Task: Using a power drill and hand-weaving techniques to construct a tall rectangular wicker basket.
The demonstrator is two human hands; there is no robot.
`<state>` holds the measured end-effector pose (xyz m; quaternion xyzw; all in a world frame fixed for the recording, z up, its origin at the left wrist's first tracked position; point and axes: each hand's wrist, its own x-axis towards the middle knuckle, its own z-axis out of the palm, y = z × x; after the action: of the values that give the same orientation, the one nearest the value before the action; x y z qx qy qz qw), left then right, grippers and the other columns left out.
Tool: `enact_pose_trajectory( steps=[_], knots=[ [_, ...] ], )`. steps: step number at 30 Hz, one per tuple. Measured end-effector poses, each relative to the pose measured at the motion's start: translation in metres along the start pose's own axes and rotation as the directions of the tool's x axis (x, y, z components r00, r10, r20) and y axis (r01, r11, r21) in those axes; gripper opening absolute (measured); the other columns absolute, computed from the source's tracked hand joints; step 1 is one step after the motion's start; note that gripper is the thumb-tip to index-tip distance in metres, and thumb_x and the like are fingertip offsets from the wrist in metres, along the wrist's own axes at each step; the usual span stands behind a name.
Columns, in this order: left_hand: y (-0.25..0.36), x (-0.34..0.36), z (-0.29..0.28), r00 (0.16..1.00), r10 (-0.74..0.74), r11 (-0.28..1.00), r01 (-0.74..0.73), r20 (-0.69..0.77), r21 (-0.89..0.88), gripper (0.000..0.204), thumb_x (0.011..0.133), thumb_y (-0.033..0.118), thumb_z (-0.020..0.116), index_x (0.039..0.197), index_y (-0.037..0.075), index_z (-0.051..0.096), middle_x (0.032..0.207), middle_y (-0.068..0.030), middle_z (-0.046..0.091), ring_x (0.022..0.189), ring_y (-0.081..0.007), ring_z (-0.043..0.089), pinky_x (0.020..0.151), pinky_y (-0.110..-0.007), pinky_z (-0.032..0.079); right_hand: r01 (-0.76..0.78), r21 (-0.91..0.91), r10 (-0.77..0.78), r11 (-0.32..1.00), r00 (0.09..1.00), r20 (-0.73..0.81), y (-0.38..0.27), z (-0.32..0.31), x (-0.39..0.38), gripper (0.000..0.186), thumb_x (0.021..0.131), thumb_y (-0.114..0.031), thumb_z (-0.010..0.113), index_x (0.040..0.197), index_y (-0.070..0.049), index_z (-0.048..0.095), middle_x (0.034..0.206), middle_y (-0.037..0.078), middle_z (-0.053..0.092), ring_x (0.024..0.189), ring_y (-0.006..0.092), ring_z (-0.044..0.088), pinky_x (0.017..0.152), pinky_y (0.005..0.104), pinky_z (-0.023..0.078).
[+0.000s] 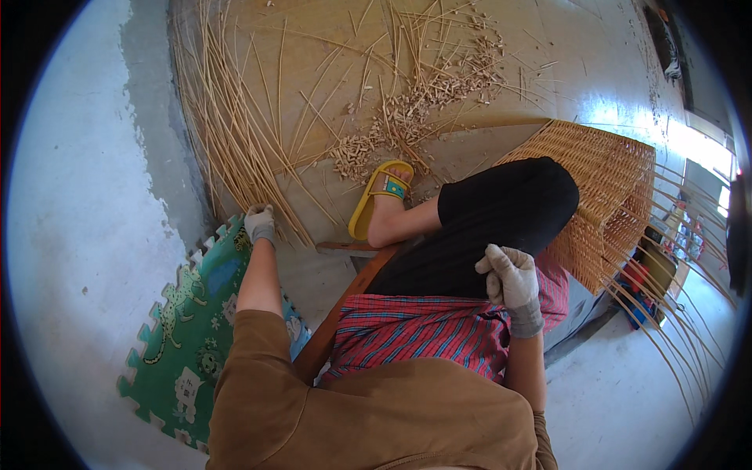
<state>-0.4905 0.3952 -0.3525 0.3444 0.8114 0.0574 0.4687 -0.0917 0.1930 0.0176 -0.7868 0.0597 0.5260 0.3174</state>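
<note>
Tan canes (235, 133) spread along the floor's (595, 70) left edge | now met by the gloved left hand (260, 222), grip on any cannot be told | right hand (513, 280) curled closed, nothing visibly held | single canes best drawn lengthwise, tangles avoided

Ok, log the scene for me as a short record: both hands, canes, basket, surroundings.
Left hand: gloved, at the near ends of the canes; grip unclear
Right hand: gloved, curled, nothing visibly held
Canes: loose pile, upper left
Basket: at right, unfinished, long ends jutting right
Clippings: scattered beyond the sandal
Mat: green, at left
</note>
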Motion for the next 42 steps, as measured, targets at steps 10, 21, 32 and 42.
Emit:
enact_pose_trajectory(
  steps=[10, 21, 32, 42],
  knots=[
    [-0.022, -0.026, -0.001, 0.821, 0.480, 0.860, -0.372, -0.309, 0.349, 0.034, 0.088, 0.017, 0.068, 0.120, 0.012, 0.060, 0.118, -0.0167, 0.058, 0.100, -0.0358, 0.061, 0.084, -0.046, 0.050, -0.003, -0.003, 0.003, 1.000, 1.000, 0.016, -0.001, -0.001, 0.000, 0.040, 0.099, -0.033, 0.061, 0.076, -0.002, 0.068, 0.048, 0.002, 0.055, 0.034, 0.0075, 0.047, 0.033, 0.0213, 0.036],
    [0.017, -0.061, 0.043, 0.970, 0.200, 0.814, -0.086, -0.139, 0.574, 0.045, 0.080, 0.025, 0.078, 0.118, 0.010, 0.061, 0.115, -0.0143, 0.060, 0.107, -0.0363, 0.061, 0.087, -0.046, 0.052, -0.008, -0.021, 0.008, 1.000, 1.000, 0.012, -0.001, -0.001, 0.000, 0.041, 0.099, -0.034, 0.061, 0.076, -0.002, 0.068, 0.048, 0.002, 0.056, 0.034, 0.0077, 0.048, 0.033, 0.0210, 0.037],
    [-0.008, -0.014, -0.007, 0.978, 0.022, 0.999, -0.016, 0.207, -0.031, 0.027, 0.088, 0.017, 0.070, 0.108, 0.000, 0.062, 0.090, -0.0125, 0.068, 0.082, -0.0250, 0.069, 0.067, -0.035, 0.056, 0.023, 0.007, -0.023, 1.000, 0.998, 0.054, 0.000, -0.003, 0.001, 0.041, 0.100, -0.033, 0.059, 0.076, -0.002, 0.068, 0.048, 0.002, 0.056, 0.034, 0.0075, 0.047, 0.033, 0.0205, 0.036],
    [0.060, -0.065, -0.061, 0.706, 0.110, 0.912, 0.208, 0.700, -0.353, 0.045, 0.090, -0.002, 0.061, 0.130, 0.002, 0.042, 0.116, -0.0180, 0.062, 0.098, -0.0308, 0.067, 0.085, -0.051, 0.061, 0.007, -0.013, -0.006, 1.000, 0.997, 0.071, -0.005, -0.002, 0.003, 0.039, 0.100, -0.032, 0.059, 0.078, -0.001, 0.068, 0.047, 0.002, 0.055, 0.033, 0.0073, 0.047, 0.033, 0.0205, 0.037]
  ],
)
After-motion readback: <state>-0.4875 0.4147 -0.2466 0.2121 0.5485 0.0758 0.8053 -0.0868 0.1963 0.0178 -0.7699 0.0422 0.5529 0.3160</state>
